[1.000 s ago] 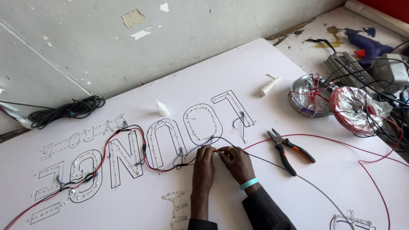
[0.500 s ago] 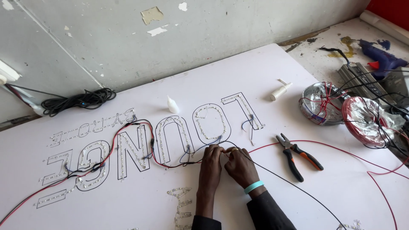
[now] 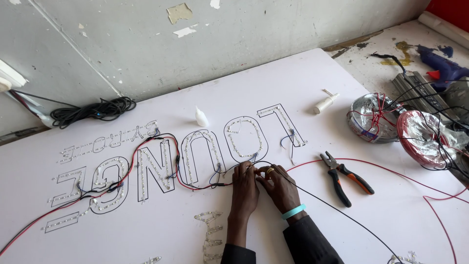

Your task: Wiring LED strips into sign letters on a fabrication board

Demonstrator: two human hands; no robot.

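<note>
Left hand [image 3: 244, 188] and right hand [image 3: 279, 187]: side by side on the white board [image 3: 371, 230], fingertips pinched on the red and black wires [image 3: 195, 186] below the outlined letters [image 3: 190, 156]. Pliers [image 3: 344, 177]: at 3 o'clock of the hands, lying untouched. Wire spools [image 3: 400, 124]: at 2 o'clock.

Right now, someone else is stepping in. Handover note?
Left hand and right hand: together on the white sign board, fingertips pinching the red and black wires below the outlined letters.
Wires already run along the letters on the left; the letters on the right look unwired.
Pliers lie right of the hands, wire spools beyond them, both untouched.
</note>
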